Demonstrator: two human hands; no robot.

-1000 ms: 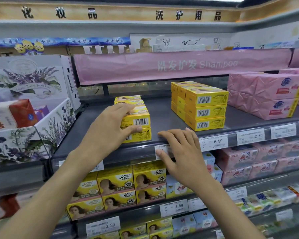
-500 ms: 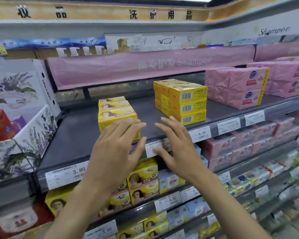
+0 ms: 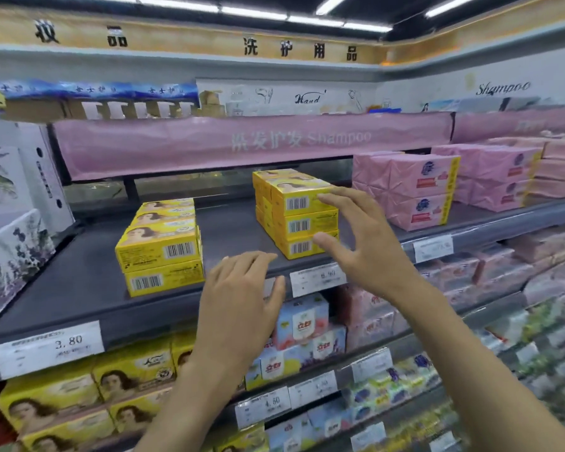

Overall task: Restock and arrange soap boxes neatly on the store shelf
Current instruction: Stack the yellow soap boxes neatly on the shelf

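On the dark grey shelf (image 3: 88,288) I see the left stack (image 3: 160,252) of yellow soap boxes standing near the front lip. It is two boxes high and several rows deep. The barcode ends face me, and a woman's portrait is printed on each top face. Its top layer sits slightly off-square over the bottom one. The right stack (image 3: 302,223), the same yellow boxes, is three high and at least two rows deep. It is set further back and turned a little so one corner points my way, barcodes also forward. The two stacks stand well apart, with bare shelf between them.
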